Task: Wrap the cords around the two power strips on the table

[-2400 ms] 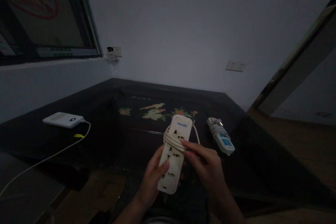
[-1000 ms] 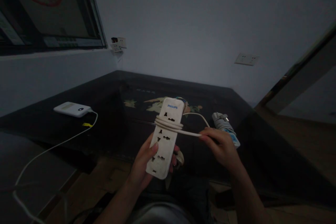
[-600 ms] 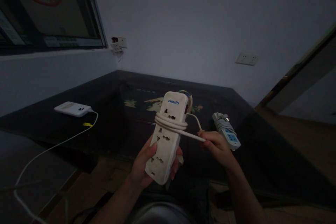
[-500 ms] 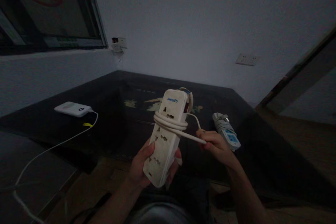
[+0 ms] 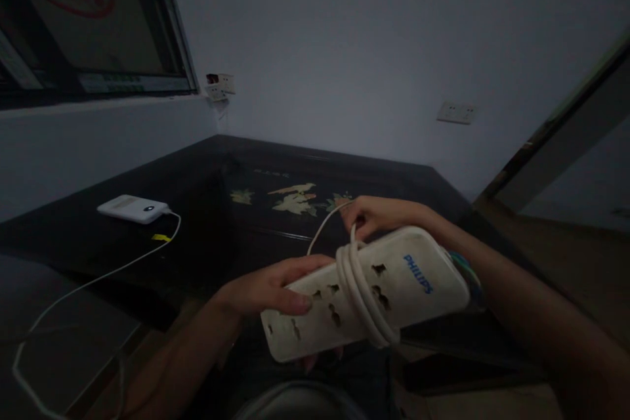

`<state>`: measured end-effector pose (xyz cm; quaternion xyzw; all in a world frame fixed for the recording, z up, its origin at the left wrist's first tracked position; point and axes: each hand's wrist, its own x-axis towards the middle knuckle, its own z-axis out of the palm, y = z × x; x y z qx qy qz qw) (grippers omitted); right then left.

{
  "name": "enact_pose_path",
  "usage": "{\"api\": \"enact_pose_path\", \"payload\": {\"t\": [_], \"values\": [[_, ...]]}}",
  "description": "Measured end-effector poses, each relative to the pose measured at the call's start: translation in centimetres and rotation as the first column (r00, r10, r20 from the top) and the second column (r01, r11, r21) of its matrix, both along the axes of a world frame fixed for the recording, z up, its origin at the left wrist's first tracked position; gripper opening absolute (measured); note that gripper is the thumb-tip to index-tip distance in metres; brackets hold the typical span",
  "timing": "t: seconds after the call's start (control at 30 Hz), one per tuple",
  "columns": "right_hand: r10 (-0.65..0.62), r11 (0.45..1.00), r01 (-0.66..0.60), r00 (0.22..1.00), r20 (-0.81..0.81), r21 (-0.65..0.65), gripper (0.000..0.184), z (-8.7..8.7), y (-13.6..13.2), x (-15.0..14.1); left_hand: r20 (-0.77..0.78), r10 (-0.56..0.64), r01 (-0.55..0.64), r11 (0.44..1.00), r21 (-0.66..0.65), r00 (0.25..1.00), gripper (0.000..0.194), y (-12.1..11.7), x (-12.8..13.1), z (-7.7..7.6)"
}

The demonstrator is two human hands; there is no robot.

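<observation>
While our left hand (image 5: 275, 283) grips the power strip (image 5: 398, 292) by its left end near the worktop's (image 5: 211, 230) near edge, long axis running left to right, our right hand (image 5: 371, 215) pinches the cord (image 5: 361, 295) just beyond the strip's far side.

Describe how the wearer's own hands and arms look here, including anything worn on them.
The left hand and right hand are ungloved. The left forearm and right forearm are bare as far as they show, with no sleeve, watch, bracelet or marking to be seen. No ring shows, though some fingers are hidden and the light is dim.
</observation>
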<state>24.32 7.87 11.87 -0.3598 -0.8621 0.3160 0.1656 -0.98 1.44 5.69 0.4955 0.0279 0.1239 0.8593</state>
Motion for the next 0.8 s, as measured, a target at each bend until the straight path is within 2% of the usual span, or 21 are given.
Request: {"api": "enact_pose_path", "payload": {"t": [0.07, 0.1, 0.17, 0.27, 0.37, 0.53, 0.67, 0.8], "values": [[0.130, 0.991, -0.121, 0.963, 0.236, -0.052, 0.022, 1.7, 0.7, -1.1, -0.137, -0.007, 0.030, 0.985, 0.171, 0.991, 0.058, 0.7, -0.1, 0.6], [0.134, 0.990, -0.137, 0.923, 0.360, -0.016, 0.020, 2.6, 0.8, -1.6, -0.183, 0.016, 0.034, 0.963, 0.267, 0.983, 0.053, 1.0, 0.0, 0.9], [0.038, 0.983, -0.132, 0.829, 0.558, 0.129, 0.023, 4.5, 0.6, -2.9, -0.224, 0.085, 0.015, 0.910, 0.413, 0.971, 0.044, 1.5, 0.2, 1.3], [-0.123, 0.940, -0.139, 0.712, 0.691, 0.310, 0.027, 7.0, -0.2, -4.7, -0.245, 0.139, -0.020, 0.901, 0.434, 0.960, 0.045, 2.2, 0.6, 1.2], [-0.202, 0.896, -0.170, 0.667, 0.717, 0.411, 0.025, 8.3, -0.9, -6.1, -0.267, 0.184, -0.063, 0.911, 0.408, 0.946, 0.049, 3.0, 1.0, 0.5], [-0.319, 0.833, -0.164, 0.638, 0.701, 0.529, 0.024, 8.3, -2.1, -6.9, -0.301, 0.352, -0.211, 0.886, 0.413, 0.886, 0.053, 4.4, 1.1, -1.1], [-0.398, 0.810, -0.094, 0.637, 0.660, 0.579, 0.028, 7.5, -3.3, -6.9, -0.274, 0.499, -0.348, 0.822, 0.450, 0.822, 0.049, 4.7, 0.8, -2.0], [-0.448, 0.796, -0.044, 0.629, 0.635, 0.604, 0.032, 6.6, -4.4, -7.1, -0.214, 0.573, -0.436, 0.774, 0.459, 0.791, 0.054, 4.6, 0.6, -2.7]]}}
